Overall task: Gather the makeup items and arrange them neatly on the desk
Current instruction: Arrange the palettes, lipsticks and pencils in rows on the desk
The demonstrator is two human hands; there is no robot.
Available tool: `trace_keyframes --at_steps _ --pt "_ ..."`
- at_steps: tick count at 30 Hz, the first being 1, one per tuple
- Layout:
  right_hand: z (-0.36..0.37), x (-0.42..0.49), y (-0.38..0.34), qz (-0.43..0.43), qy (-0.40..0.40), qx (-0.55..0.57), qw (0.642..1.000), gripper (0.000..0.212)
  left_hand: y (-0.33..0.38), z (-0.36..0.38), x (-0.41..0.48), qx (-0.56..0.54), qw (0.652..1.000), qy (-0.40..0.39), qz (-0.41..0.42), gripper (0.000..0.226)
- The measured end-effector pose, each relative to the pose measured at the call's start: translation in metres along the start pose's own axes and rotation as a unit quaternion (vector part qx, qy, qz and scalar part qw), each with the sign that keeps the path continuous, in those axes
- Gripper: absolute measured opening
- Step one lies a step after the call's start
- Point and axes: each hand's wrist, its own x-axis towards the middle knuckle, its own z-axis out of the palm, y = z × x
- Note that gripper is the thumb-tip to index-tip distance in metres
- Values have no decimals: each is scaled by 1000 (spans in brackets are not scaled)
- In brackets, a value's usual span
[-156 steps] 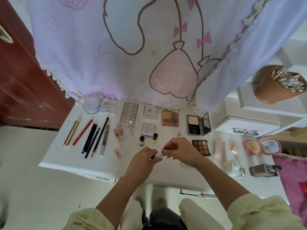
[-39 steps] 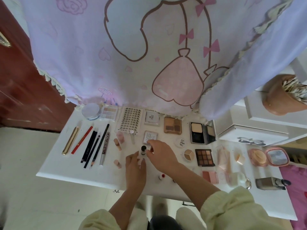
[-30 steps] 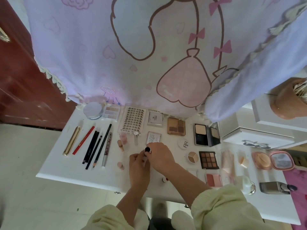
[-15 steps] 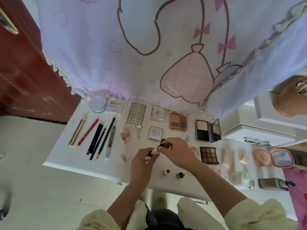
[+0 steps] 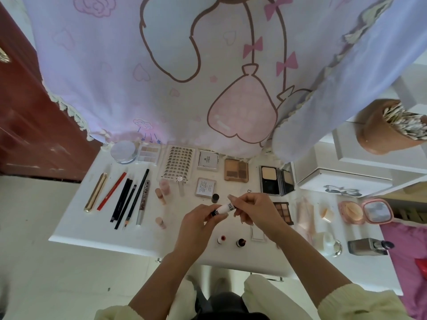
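I judge: closing white tube (image 5: pixel 226 207) | left hand (image 5: pixel 198 224) grip pinches its black end, right hand (image 5: pixel 257 211) grip pinches its body, above table (image 5: pixel 138 237) centre | I'd line ends straight, then stand it at 6 o'clock by red-tipped lipstick (image 5: pixel 221 239).

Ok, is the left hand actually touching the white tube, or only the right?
Touching. The head view shows the left hand pinching the black end of the white tube, while the right hand pinches the other end.

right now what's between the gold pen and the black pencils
One red pencil lies between the gold pen and the black pencils, seen in the head view.
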Motion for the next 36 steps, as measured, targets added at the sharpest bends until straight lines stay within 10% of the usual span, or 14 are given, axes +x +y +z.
trace_keyframes --at_steps 36 --pt "-23 6 12 -58 -59 -106 991 12 10 -2 7 35 992 -119 -33 21"
